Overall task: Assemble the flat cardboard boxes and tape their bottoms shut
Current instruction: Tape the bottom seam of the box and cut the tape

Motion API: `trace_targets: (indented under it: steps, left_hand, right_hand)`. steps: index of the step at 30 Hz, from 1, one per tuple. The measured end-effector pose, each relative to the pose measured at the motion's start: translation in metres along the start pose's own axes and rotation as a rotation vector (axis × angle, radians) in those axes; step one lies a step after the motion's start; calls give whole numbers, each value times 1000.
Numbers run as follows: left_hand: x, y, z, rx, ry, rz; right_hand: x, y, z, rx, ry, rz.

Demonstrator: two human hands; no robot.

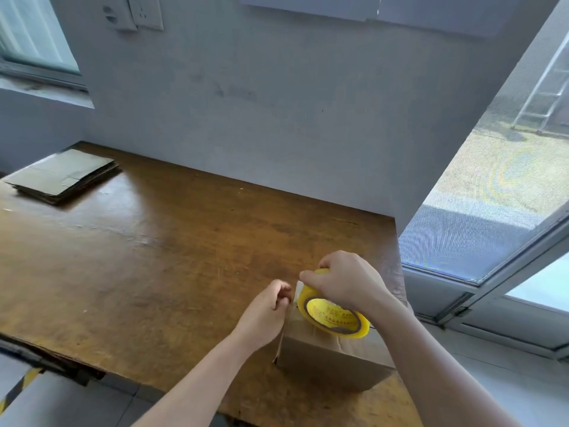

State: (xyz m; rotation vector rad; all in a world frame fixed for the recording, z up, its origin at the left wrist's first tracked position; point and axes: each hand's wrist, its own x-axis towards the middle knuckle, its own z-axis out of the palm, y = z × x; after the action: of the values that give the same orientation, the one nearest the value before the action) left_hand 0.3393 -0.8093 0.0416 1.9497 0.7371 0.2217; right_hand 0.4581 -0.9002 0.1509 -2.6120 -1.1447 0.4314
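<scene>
Her right hand (pixel 348 282) is curled over the top of the yellow tape roll (pixel 334 315), fingers wrapped round its rim. The roll stands tilted on edge on the upturned face of the cardboard box (pixel 332 362). A short pale strip of tape (pixel 298 291) rises from the roll at the box's far left corner. The left hand (pixel 268 306) is at that same corner with its fingers curled in tight, just beside the strip; I cannot tell whether it pinches the tape.

The box sits on the wooden table (pixel 154 257), close to the table's near and right edges. Left of the box and beyond it lies a wide stretch of bare tabletop. Well away, far to the box's left at the back corner, is a stack of flat cardboard boxes (pixel 64 175). Right of the box, past the table edge, is a screened window (pixel 492 211).
</scene>
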Motion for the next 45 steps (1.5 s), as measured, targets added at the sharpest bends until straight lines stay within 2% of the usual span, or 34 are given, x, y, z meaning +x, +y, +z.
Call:
trace_targets:
  steps: [1, 3, 4, 5, 6, 8, 10, 13, 16, 20, 26, 32, 38, 40, 42, 44, 45]
  left_hand:
    - [-1, 1, -3, -111, 7, 50]
    - [-2, 1, -8, -274, -191, 59]
    - [-2, 2, -11, -262, -336, 51]
    - [-1, 2, -12, -154, -437, 74]
    - [2, 0, -13, 20, -461, 133]
    - [7, 0, -14, 318, -389, 244]
    - [10, 5, -16, 330, -346, 287]
    - [10, 8, -16, 308, -339, 311]
    - [11, 8, -15, 349, -381, 279]
    - [12, 8, -20, 376, -409, 271]
    - [11, 10, -27, 402, -461, 248]
    - [15, 15, -27, 462, -502, 197]
    - [11, 27, -30, 368, -540, 50]
    - [11, 35, -24, 277, -435, -30]
    - [11, 36, -6, 132, -179, -74]
    - [10, 30, 12, 168, 66, 10]
    - [9, 25, 20, 188, 131, 59]
  right_hand:
    - [1, 1, 1, 4, 2, -5]
    - [1, 2, 1, 11, 8, -15]
    - [1, 3, 1, 13, 11, -16]
    - [1, 3, 1, 15, 15, -19]
    - [1, 3, 1, 18, 19, -23]
    - [-1, 4, 0, 38, 5, -30]
    - [-3, 10, -4, 127, -65, -37]
    - [-8, 27, -11, 393, -158, -7]
    - [-13, 42, -12, 507, -119, 19]
    - [-22, 44, -19, 291, -33, 24]
    - [-25, 52, -29, -92, -8, 75]
    - [-26, 43, -28, -249, -24, 62]
    - [-20, 34, -20, -330, -27, 13]
    - [-19, 34, -19, -335, -19, 7]
    - [-19, 36, -20, -324, -16, 8]
    - [-20, 38, -21, -313, -15, 13]
    - [-21, 39, -21, -302, -16, 19]
